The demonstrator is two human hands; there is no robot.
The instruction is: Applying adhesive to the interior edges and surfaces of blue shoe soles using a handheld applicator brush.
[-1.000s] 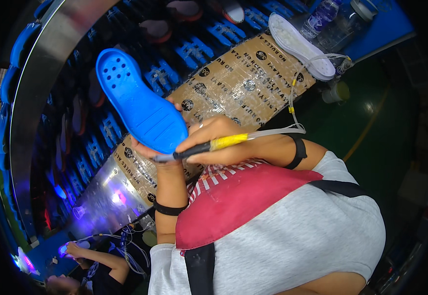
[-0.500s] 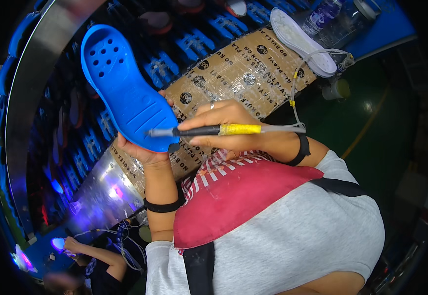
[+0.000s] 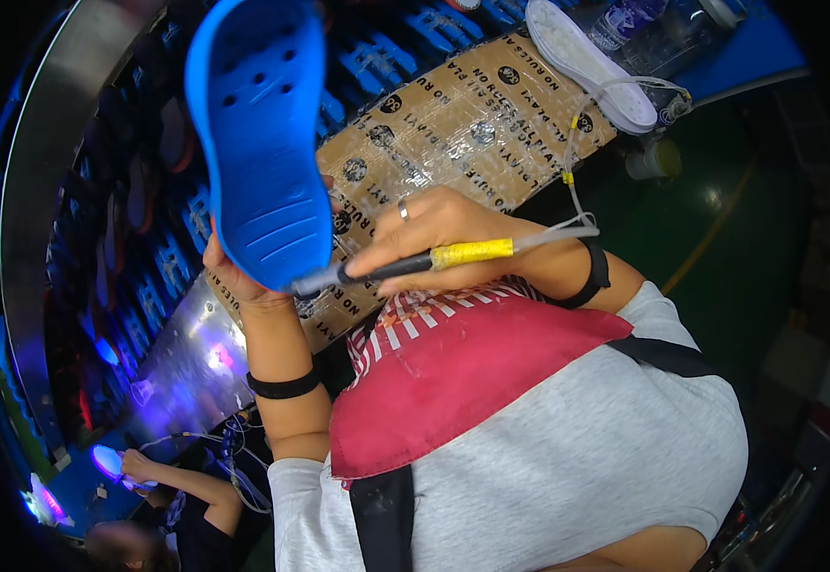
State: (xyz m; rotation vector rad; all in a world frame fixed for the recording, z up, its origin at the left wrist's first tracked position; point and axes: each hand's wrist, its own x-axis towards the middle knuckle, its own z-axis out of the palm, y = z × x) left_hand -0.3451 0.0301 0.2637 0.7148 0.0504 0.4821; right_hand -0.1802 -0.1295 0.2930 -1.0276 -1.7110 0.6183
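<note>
A blue foam shoe sole (image 3: 267,186), with round holes at the toe end and curved grooves at the heel, is tilted up in front of me. My left hand (image 3: 240,276) grips it from beneath at the heel, most of the fingers hidden behind it. In my right hand (image 3: 439,229) is a glue brush (image 3: 391,268) with a dark handle, yellow tape and a clear hose at its back end. The pale bristles lie at the rim of the heel; whether they touch it is hard to tell.
Under my hands lies a cardboard sheet (image 3: 444,114) wrapped in clear film. A white sole (image 3: 591,67) and a clear bottle (image 3: 625,24) stand at its far right. Blue racks (image 3: 377,62) holding shoe parts run beyond it. At lower left a co-worker's hand (image 3: 136,465) holds a lit shoe part.
The blue sole has turned more upright and its toe has swung up and right. My left hand moved slightly left and up. The brush tip went from the heel's inner surface to its rim.
</note>
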